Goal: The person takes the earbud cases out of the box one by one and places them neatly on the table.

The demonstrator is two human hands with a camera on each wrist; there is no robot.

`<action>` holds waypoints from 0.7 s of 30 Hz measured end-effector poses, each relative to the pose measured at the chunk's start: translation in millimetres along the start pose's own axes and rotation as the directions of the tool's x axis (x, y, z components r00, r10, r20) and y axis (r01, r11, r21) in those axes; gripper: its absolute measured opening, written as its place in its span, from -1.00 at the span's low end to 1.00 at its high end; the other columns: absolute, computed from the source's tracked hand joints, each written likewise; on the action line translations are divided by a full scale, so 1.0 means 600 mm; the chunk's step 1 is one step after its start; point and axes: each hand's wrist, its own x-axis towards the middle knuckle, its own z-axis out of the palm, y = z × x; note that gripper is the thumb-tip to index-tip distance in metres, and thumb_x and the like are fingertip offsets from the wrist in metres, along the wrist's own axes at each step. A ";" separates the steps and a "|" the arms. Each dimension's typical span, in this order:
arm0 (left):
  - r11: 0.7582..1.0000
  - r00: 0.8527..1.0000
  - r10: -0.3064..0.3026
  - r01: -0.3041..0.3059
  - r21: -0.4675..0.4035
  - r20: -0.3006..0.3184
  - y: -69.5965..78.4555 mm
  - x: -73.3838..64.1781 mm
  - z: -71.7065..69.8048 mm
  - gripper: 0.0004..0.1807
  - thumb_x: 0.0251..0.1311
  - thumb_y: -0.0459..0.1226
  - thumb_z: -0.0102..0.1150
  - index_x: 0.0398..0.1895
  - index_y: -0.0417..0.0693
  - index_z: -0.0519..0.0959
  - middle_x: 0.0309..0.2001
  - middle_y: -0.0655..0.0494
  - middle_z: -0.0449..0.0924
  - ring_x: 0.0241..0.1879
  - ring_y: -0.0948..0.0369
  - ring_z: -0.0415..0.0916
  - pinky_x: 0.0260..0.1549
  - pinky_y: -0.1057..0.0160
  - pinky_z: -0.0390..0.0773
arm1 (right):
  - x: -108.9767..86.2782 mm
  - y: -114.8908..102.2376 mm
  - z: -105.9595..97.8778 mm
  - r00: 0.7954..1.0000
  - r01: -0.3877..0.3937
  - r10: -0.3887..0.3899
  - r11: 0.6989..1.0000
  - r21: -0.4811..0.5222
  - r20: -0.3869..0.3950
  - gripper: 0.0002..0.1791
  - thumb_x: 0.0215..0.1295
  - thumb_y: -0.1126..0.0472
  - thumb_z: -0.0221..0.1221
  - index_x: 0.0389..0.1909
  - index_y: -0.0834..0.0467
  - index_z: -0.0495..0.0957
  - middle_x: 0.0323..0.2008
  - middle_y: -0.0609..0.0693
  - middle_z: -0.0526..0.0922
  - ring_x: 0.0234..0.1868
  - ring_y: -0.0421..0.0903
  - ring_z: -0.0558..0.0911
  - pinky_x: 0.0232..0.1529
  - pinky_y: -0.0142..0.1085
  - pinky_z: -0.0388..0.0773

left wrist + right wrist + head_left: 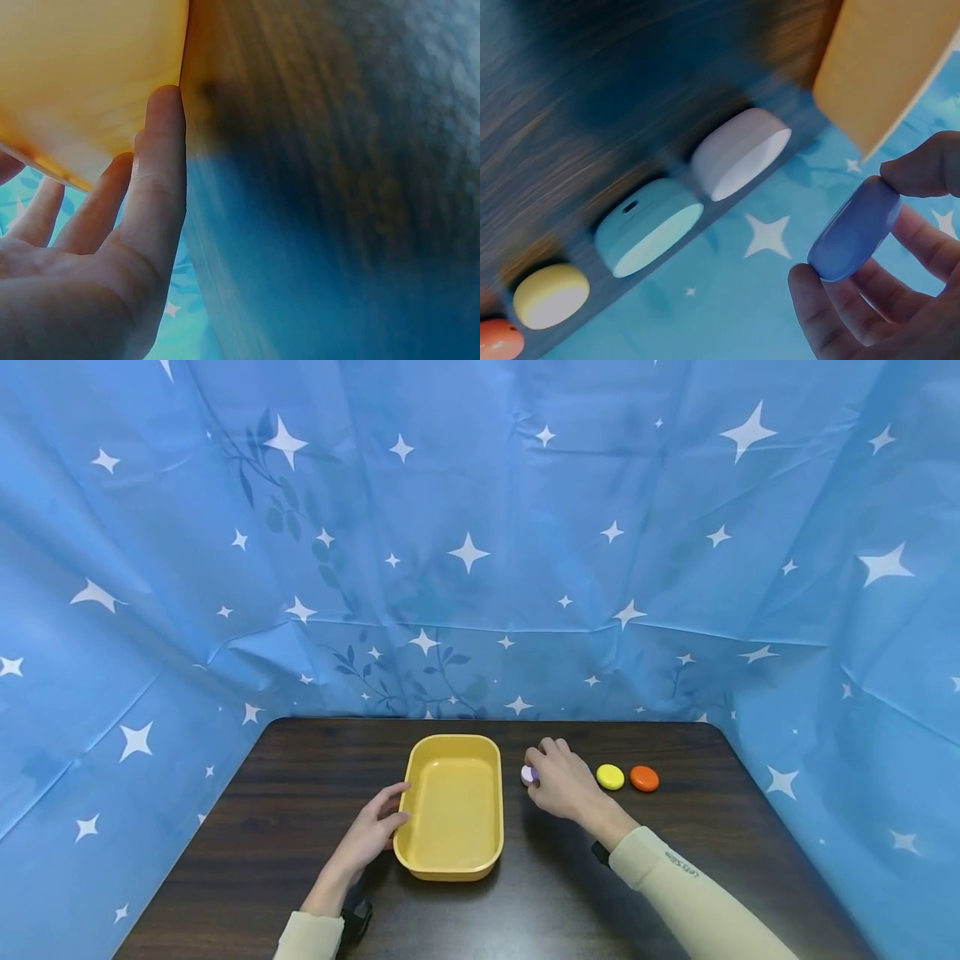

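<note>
My right hand (564,781) pinches a small, smooth purple disc (856,229) between thumb and fingertips, above the dark table. A pale pinkish-white disc (741,154) is just below it on the table, partly behind the fingers in the head view. My left hand (367,833) holds the left side of a yellow rectangular tray (450,870), thumb at the rim and fingers against the outer wall. In the right wrist view, a teal disc (649,225) with a small dark slot stands beside the pale one; the hand hides it in the head view.
To the right lie a yellow disc (610,777) and an orange disc (644,778), in line with the others. The dark wooden table (262,843) ends at a blue star-patterned cloth (480,585) behind and at both sides.
</note>
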 end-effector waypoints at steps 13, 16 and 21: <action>1.000 1.000 0.005 -0.005 -0.008 0.018 0.001 0.000 -0.002 -0.44 0.47 -0.25 0.12 0.49 0.02 0.32 0.35 -0.22 0.42 0.09 -0.03 0.59 -0.12 -0.05 0.68 | 0.008 0.035 0.014 0.998 -0.032 0.034 0.998 -0.046 0.054 -0.65 0.11 0.18 0.41 -0.08 0.12 0.63 -0.19 0.03 0.51 -0.17 0.01 0.40 -0.16 -0.11 0.57; 1.000 1.000 0.007 -0.007 -0.009 0.020 0.001 -0.001 -0.003 -0.44 0.47 -0.25 0.12 0.49 0.02 0.32 0.35 -0.22 0.42 0.08 -0.02 0.59 -0.11 -0.05 0.68 | 0.009 0.043 0.016 0.998 -0.037 0.039 0.998 -0.050 0.057 -0.67 0.11 0.18 0.40 -0.09 0.13 0.62 -0.20 0.03 0.50 -0.19 0.01 0.40 -0.20 -0.11 0.56; 1.000 1.000 0.006 -0.006 -0.009 0.019 0.001 -0.001 -0.003 -0.44 0.47 -0.24 0.13 0.49 0.02 0.32 0.35 -0.22 0.42 0.08 -0.02 0.60 -0.11 -0.04 0.68 | 0.008 0.056 0.016 0.998 -0.039 0.042 0.998 -0.053 0.051 -0.70 0.13 0.20 0.38 -0.11 0.14 0.62 -0.20 0.04 0.49 -0.19 0.03 0.38 -0.22 -0.11 0.54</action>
